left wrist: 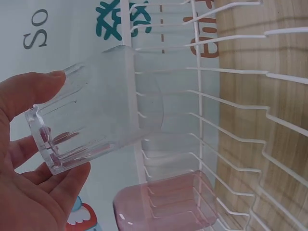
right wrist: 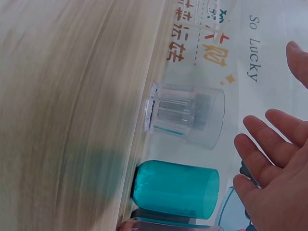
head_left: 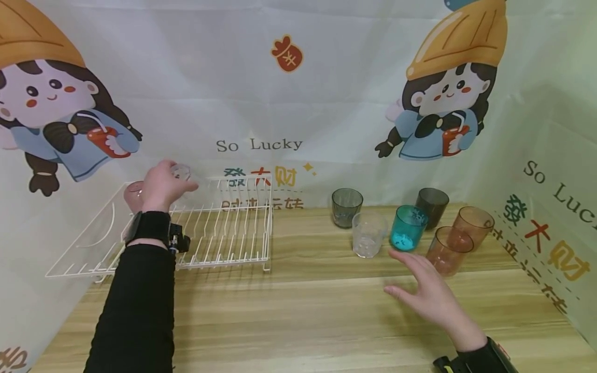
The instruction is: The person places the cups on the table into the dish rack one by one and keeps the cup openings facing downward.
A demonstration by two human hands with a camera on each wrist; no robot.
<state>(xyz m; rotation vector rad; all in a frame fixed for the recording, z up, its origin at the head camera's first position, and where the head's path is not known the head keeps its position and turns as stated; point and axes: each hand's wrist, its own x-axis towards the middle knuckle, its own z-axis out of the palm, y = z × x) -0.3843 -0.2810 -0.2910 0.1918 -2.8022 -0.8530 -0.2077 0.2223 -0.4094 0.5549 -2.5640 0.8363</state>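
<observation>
My left hand [head_left: 160, 187] holds a clear glass [left wrist: 103, 103] by its thick base, with thumb on one side and fingers on the other. The glass is turned base up, its rim toward the white wire rack [head_left: 252, 260]. On the rack, beside the held glass, is a pink glass [left wrist: 166, 204], partly hidden behind the hand in the head view. My right hand [head_left: 431, 292] hovers above the table with fingers spread, holding nothing. Nearest to it are another clear glass [right wrist: 175, 113] and a teal glass [right wrist: 175, 187], both upright and apart from the hand.
Behind the clear glass stands a grey glass [head_left: 347, 210]; a darker one [head_left: 434, 204] is behind the teal glass. Two orange-brown glasses [head_left: 445, 256] stand to the right. A printed backdrop [head_left: 336, 119] rises behind the wooden table [head_left: 298, 316].
</observation>
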